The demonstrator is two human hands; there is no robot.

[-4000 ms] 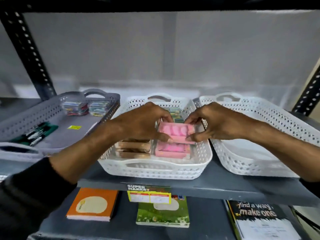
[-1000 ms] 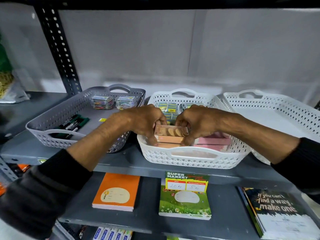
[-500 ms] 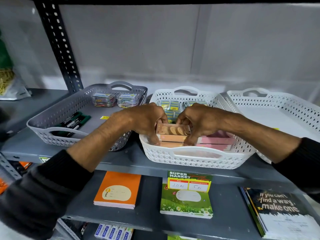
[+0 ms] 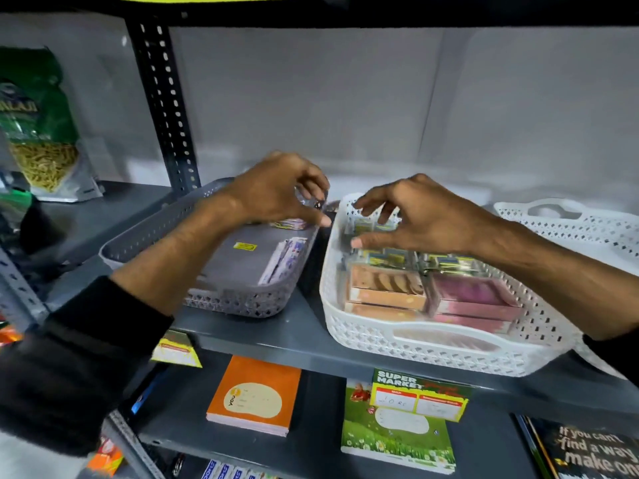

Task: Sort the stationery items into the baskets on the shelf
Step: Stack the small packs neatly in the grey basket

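- The left hand [image 4: 276, 191] is hovering over the grey basket [image 4: 145, 236], fingers curled around something small and blurred; I cannot tell what.
- The right hand [image 4: 415, 216] is spreading loose, empty fingers above the small yellow-labelled boxes [image 4: 390, 259] lying at 12 o'clock in the white basket [image 4: 415, 344].

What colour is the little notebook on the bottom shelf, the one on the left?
Orange notebook, with a cream label patch, seen in the head view.

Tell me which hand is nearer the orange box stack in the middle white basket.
Right. The right hand hovers just behind the orange box stack, over the middle white basket. The left hand is off to the left, above the grey basket.
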